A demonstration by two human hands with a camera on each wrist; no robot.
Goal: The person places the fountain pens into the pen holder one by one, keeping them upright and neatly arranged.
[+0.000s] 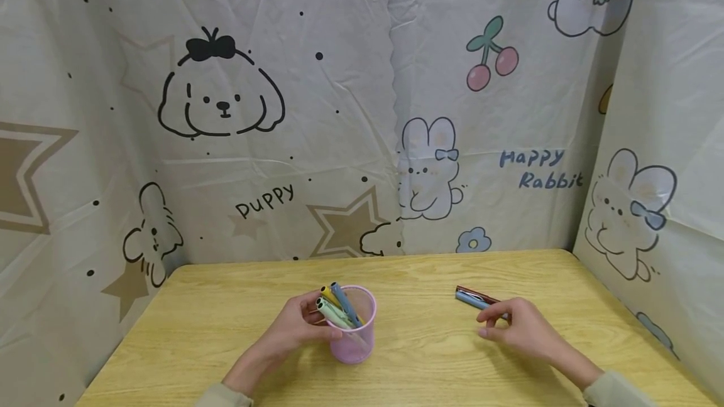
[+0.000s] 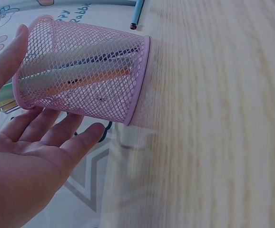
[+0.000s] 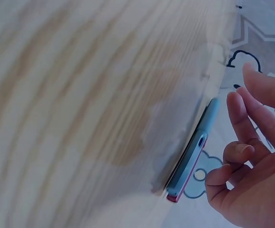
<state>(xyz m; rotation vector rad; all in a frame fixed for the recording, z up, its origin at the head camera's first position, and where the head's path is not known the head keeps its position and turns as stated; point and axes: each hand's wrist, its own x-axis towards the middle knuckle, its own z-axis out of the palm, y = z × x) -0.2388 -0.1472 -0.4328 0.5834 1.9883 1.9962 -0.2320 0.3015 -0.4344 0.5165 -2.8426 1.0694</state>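
A pink mesh pen cup (image 1: 353,344) stands upright on the table, with several pens leaning in it, among them a mint green pen (image 1: 332,314), a blue pen (image 1: 346,303) and a yellow one. My left hand (image 1: 294,325) holds the cup from its left side, thumb at the rim on the near side and fingers around the far side. To the right, a light blue pen (image 3: 193,147) and a dark red pen (image 1: 475,294) lie side by side on the table. Just above their near end is my right hand (image 1: 523,328), fingers loosely bent, nothing between them.
The wooden table (image 1: 418,357) has its back edge against a patterned cloth curtain (image 1: 339,112). Another cloth panel (image 1: 679,112) hangs along the right side, and cloth also borders the left.
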